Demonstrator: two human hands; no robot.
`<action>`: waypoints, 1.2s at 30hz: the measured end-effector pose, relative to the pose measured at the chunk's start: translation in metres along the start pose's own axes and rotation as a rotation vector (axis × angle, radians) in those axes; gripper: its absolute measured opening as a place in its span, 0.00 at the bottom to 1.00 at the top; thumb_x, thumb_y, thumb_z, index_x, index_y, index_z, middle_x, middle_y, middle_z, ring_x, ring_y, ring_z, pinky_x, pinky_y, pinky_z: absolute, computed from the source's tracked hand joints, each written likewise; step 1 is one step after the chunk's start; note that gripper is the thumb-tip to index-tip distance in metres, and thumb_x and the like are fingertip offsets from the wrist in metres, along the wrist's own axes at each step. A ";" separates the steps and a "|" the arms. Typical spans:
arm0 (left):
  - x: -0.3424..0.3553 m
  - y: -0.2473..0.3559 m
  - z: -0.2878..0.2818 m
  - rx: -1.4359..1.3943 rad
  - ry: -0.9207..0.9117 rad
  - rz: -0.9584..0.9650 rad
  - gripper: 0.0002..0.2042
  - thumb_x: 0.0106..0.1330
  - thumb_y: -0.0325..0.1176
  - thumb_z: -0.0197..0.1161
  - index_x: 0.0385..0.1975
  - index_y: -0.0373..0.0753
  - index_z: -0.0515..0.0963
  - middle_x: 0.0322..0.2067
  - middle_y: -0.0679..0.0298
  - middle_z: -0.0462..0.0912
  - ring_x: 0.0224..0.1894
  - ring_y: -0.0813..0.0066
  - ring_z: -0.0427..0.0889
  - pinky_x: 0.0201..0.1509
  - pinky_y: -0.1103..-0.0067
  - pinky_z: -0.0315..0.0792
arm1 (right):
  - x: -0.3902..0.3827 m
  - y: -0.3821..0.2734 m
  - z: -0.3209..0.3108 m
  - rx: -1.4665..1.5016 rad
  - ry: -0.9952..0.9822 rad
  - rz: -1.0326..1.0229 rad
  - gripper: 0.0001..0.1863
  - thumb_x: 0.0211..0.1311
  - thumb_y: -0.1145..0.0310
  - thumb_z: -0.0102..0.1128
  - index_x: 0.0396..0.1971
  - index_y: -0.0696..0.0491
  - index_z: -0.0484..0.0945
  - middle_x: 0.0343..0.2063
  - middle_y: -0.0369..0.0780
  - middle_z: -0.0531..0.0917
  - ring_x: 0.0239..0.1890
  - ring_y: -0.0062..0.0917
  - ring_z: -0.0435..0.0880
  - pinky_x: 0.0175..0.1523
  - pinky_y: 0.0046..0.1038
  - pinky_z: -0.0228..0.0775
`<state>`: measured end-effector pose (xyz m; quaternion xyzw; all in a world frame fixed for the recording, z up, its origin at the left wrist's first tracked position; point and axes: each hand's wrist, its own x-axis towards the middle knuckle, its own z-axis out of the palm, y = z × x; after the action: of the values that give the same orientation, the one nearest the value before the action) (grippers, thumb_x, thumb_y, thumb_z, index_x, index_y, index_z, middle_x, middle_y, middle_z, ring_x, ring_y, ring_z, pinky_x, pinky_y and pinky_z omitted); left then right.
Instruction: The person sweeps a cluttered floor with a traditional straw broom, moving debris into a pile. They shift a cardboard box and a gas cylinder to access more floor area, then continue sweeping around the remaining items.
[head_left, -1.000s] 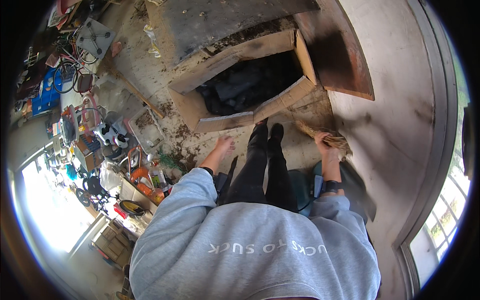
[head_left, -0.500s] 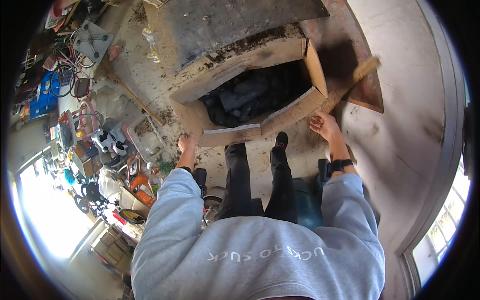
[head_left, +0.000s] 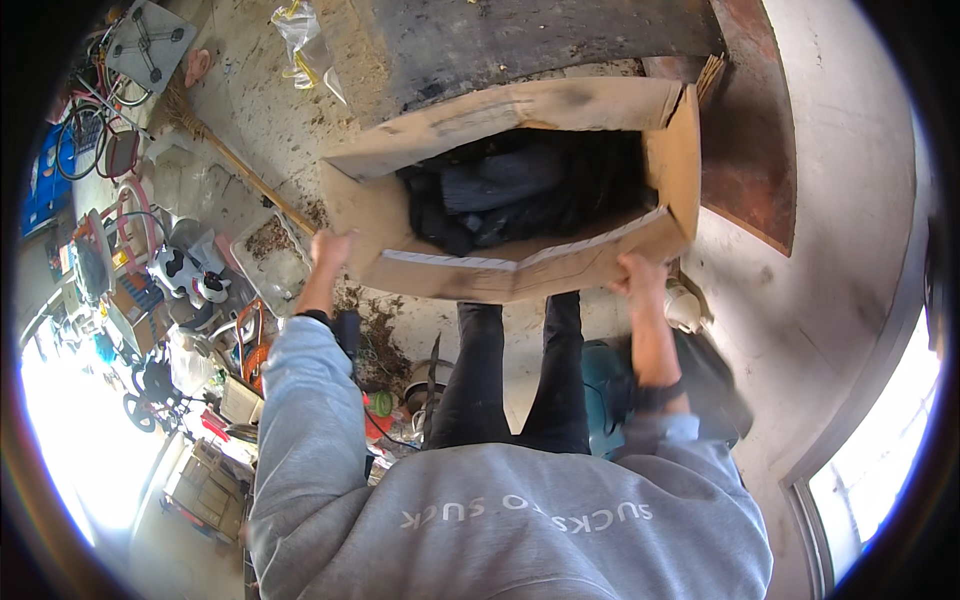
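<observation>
At 12 o'clock, long axis 9-to-3, the cardboard box (head_left: 530, 105) is clamped at its 8 o'clock corner by the left hand (head_left: 331, 248), at 4 by the right hand (head_left: 641, 272), well apart.

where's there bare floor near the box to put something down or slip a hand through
The broadest free floor patch lies between the broom, the plastic bag and the cardboard box, though lightly littered. A narrower strip shows between the trouser legs. It's crowded on the left, around the cow-patterned toy, and right of the legs, by the teal container.
</observation>
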<state>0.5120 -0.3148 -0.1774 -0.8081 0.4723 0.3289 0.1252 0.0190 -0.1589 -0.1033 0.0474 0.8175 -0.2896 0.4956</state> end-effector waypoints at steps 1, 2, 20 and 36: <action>0.010 -0.003 -0.012 0.010 -0.018 -0.051 0.23 0.49 0.51 0.66 0.33 0.35 0.82 0.29 0.49 0.83 0.36 0.56 0.84 0.42 0.66 0.76 | -0.018 0.013 0.011 0.092 -0.019 0.008 0.15 0.52 0.74 0.60 0.41 0.59 0.73 0.32 0.43 0.79 0.32 0.33 0.82 0.32 0.37 0.81; 0.015 -0.003 -0.015 -0.002 0.018 -0.023 0.23 0.50 0.51 0.66 0.34 0.35 0.82 0.32 0.48 0.83 0.37 0.55 0.83 0.42 0.65 0.75 | -0.027 0.029 0.017 0.197 -0.079 0.032 0.16 0.52 0.75 0.59 0.43 0.59 0.72 0.33 0.43 0.79 0.33 0.34 0.83 0.32 0.37 0.81; -0.029 0.007 0.033 0.134 0.096 0.127 0.25 0.54 0.46 0.64 0.48 0.36 0.75 0.43 0.46 0.80 0.46 0.48 0.78 0.52 0.64 0.71 | 0.112 0.107 -0.123 -0.312 0.074 -0.353 0.32 0.43 0.67 0.67 0.52 0.62 0.71 0.44 0.50 0.79 0.45 0.40 0.79 0.48 0.34 0.72; 0.060 -0.058 0.010 0.229 0.011 0.167 0.30 0.51 0.50 0.67 0.41 0.25 0.76 0.42 0.39 0.78 0.48 0.46 0.78 0.53 0.63 0.70 | 0.034 0.108 -0.061 -0.801 0.316 -0.469 0.13 0.45 0.65 0.58 0.25 0.62 0.80 0.26 0.56 0.80 0.33 0.50 0.81 0.39 0.42 0.73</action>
<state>0.5771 -0.3198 -0.2303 -0.7482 0.5730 0.2778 0.1862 -0.0060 -0.0447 -0.1572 -0.2892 0.9185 -0.0453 0.2659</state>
